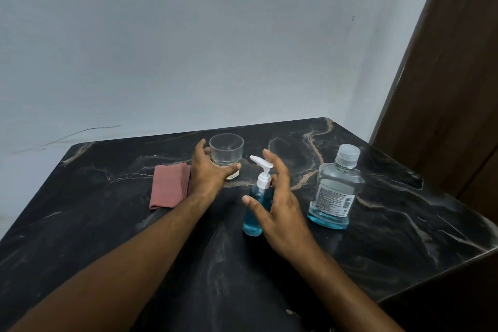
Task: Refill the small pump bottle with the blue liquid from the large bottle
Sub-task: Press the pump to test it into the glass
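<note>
The small pump bottle (253,224) stands upright near the middle of the black marble table (107,237). It is filled with blue liquid and its white pump head is on. My right hand (280,213) is open just right of it, fingers spread and partly covering its body, apparently without gripping. The large clear bottle (334,191) stands to the right with its cap on and only a little blue liquid at the bottom. My left hand (207,172) is open at the base of an empty glass (226,151), thumb across its front.
A folded pink cloth (168,187) lies left of my left hand. A pale wall rises behind the table. A brown wooden door (444,89) stands at the right. The table's right edge runs diagonally close to the large bottle.
</note>
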{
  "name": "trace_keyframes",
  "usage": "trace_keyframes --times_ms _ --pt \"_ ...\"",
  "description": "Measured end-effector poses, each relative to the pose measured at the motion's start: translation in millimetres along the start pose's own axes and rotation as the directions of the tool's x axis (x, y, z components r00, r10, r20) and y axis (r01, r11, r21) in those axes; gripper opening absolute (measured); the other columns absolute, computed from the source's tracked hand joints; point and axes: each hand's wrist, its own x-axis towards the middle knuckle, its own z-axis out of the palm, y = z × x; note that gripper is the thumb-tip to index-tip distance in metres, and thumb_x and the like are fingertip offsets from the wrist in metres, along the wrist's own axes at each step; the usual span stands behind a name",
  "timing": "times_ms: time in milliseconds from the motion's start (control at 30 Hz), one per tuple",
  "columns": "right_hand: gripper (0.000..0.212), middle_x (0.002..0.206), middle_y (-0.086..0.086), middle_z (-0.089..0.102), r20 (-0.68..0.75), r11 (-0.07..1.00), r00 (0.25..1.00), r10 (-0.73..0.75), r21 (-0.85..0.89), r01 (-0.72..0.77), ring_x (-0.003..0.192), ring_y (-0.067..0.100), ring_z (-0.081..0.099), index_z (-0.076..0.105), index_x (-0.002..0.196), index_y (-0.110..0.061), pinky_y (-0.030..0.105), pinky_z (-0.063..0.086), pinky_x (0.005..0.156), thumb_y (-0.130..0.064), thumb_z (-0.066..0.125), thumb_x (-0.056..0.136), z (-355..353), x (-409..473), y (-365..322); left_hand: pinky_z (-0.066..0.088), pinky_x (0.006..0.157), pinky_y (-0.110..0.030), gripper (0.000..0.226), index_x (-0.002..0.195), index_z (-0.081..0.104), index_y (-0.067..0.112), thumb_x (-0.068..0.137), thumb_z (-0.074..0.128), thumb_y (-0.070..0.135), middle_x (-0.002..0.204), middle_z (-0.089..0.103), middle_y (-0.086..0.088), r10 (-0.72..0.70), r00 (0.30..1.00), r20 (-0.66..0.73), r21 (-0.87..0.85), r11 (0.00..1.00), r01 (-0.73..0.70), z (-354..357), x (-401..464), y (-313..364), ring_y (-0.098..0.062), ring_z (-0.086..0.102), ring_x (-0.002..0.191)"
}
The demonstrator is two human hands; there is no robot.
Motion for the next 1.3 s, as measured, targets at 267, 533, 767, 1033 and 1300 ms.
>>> trace_keyframes --times_ms 267,533,767,1033,1300 --pt "0.090 0.158 -0.041 0.007 0.021 0.995 0.999 -0.050 -0.085 0.052 0.149 -0.009 0.015 0.002 0.157 -0.047 0.008 0.019 0.117 -0.018 0.063 0.098 15.4 -2.1 5.9 0.051 0.105 -0.046 0.104 0.146 0.042 0.016 0.060 0.098 0.031 0.137 0.063 -0.006 -0.059 0.998 0.014 -0.022 0.998 0.060 4.8 5.0 2.9 -0.026 0.060 0.125" --pt "0.079 0.159 -0.040 -0.008 -0.065 0.998 0.996 -0.056 -0.015 0.055 0.149 -0.012 0.001 -0.012 0.151 -0.058 0.001 0.008 0.113 -0.030 0.047 0.106 14.1 -9.4 2.8 0.054 0.076 -0.025 0.073 0.113 0.059 0.023 0.053 0.099 0.040 0.103 0.071 0.007 -0.080 0.996 -0.033 -0.032 0.996 0.079 1.2 -2.8 4.4 -0.016 0.068 0.094" --pt "0.075 0.146 -0.020 0.051 -0.109 0.997 0.991 -0.074 0.008 0.075 0.130 0.008 0.055 0.015 0.153 -0.054 0.038 0.046 0.110 -0.030 0.054 0.095 -15.1 -15.1 -1.0 0.049 0.071 -0.003 0.067 0.114 0.064 0.031 0.057 0.099 0.033 0.108 0.069 0.017 0.079 0.990 0.115 -0.060 0.996 -0.073 -47.1 -53.1 15.5 0.004 0.066 0.097" --pt "0.085 0.091 -0.019 0.064 0.062 0.993 0.992 -0.107 -0.052 0.110 0.059 0.008 0.060 0.023 0.151 -0.055 0.016 0.050 0.056 -0.024 0.064 0.083 -20.9 -19.1 -8.3 0.048 0.084 -0.004 0.080 0.129 0.061 0.040 0.057 0.096 0.034 0.113 0.070 0.020 0.241 0.940 0.241 0.022 0.967 -0.254 -88.3 -112.5 23.9 0.013 0.062 0.107" --pt "0.087 0.101 -0.006 0.070 0.178 0.994 0.981 -0.073 -0.068 0.086 0.072 0.022 0.070 0.034 0.146 -0.049 0.038 0.061 0.060 -0.010 0.072 0.078 -22.3 -18.3 -13.4 0.048 0.090 -0.006 0.083 0.131 0.060 0.037 0.057 0.094 0.025 0.121 0.065 0.023 0.330 0.889 0.317 -0.005 0.938 -0.346 -100.5 -126.7 24.0 0.010 0.060 0.115"
